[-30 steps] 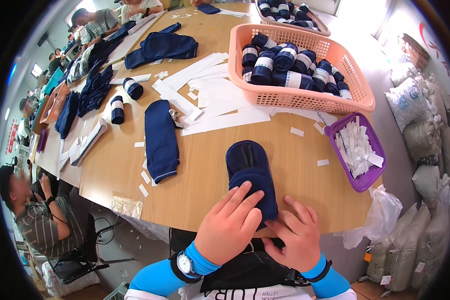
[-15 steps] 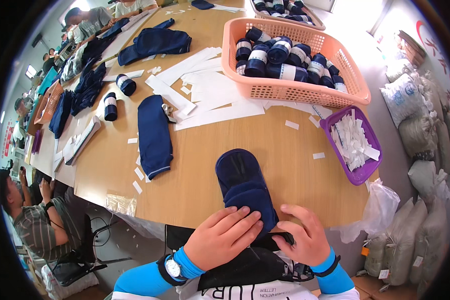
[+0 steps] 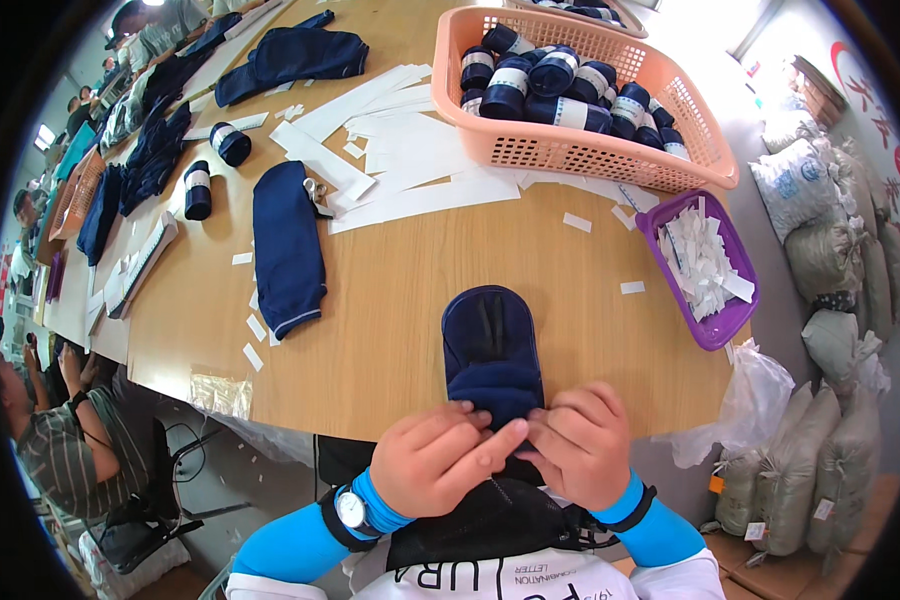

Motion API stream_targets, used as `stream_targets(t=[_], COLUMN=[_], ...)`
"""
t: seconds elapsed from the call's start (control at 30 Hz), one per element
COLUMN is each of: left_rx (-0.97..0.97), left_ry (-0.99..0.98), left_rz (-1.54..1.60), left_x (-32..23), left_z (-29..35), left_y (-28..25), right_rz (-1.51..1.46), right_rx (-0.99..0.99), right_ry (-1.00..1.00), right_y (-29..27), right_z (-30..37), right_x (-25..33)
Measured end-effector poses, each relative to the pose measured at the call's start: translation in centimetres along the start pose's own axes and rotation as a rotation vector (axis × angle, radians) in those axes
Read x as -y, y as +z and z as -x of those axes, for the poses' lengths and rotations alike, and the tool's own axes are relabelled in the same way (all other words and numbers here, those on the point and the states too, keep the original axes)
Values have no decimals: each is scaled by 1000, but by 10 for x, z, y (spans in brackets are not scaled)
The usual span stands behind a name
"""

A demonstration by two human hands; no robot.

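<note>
Wooden table, both hands pinching navy garment, purple tray right, orange basket beyond

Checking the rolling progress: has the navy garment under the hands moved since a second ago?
Yes. The navy garment has been drawn back toward the table's near edge, away from the orange basket.

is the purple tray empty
No, the purple tray holds a heap of small white paper slips.
</note>
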State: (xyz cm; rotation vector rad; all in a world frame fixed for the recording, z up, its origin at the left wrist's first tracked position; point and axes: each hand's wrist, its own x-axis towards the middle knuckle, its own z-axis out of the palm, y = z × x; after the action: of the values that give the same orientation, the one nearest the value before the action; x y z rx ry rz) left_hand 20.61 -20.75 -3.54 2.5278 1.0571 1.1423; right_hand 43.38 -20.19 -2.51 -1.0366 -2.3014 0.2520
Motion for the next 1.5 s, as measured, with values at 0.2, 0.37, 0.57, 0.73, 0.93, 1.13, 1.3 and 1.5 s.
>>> stream_targets(t=[0.2, 0.37, 0.57, 0.73, 0.93, 1.13, 1.3, 1.5], left_rx=[-31, 32, 58, -47, -59, -8, -14, -169], left_ry=[-41, -2, 55, 135, 51, -113, -204, -418], left_rz=[-110, -150, -293, -263, -171, -62, -56, 3], left_x=[0, -5, -4, 0, 3, 1, 2, -6], left_z=[-11, -7, 4, 15, 8, -4, -15, -28], left_y=[-3, -8, -1, 7, 5, 3, 6, 7], right_rz=[-34, -36, -65, -121, -164, -69, 49, 114], right_rx=[44, 15, 25, 89, -65, -4, 50, -8], right_ry=[181, 260, 272, 236, 45, -17, 61, 148], right_y=[2, 7, 13, 6, 6, 4, 6, 21], right_z=[-20, -30, -25, -12, 4, -11, -27, -48], right_x=[4, 10, 8, 12, 3, -3, -2, -4])
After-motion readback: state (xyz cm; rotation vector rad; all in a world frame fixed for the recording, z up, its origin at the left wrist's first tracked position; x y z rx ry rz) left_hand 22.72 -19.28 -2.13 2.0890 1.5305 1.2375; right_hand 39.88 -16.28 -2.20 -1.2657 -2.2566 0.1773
